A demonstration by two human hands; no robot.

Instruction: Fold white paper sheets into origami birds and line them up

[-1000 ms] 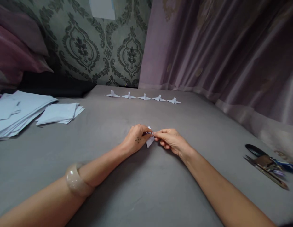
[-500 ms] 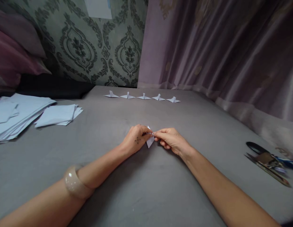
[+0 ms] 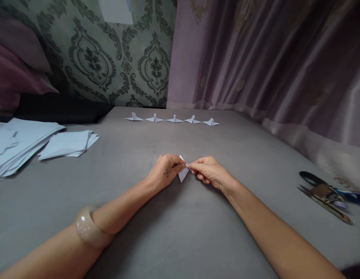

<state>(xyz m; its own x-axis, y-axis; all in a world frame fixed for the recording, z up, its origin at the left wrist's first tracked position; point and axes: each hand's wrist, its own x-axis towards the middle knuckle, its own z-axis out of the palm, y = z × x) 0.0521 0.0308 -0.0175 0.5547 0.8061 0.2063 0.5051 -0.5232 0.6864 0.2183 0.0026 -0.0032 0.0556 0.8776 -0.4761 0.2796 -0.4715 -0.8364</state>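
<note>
A small folded white paper figure point(image 3: 183, 175) is held between my two hands, over the middle of the grey surface. My left hand point(image 3: 166, 169) pinches its body from the left, thumb and fingers closed. From the right, my right hand point(image 3: 210, 170) grips the narrow tip of the paper between thumb and forefinger. One pointed flap hangs down toward me and another sticks up behind the left fingers. The part under the fingertips is hidden. Farther back stands a row of several folded white paper figures point(image 3: 174, 119) with spread points and upright middles.
On the left lie a pile of white paper sheets point(image 3: 26, 133) and a smaller stack of paper squares point(image 3: 65, 144). Scissors point(image 3: 313, 178) and other tools rest at the right. A curtain point(image 3: 226, 58) hangs along the right edge; a black cloth point(image 3: 60, 108) lies at the back left.
Both hands keep their pinch on the folded paper figure, with barely any finger movement. The whole view has shifted slightly, so the background things sit a little farther left.
</note>
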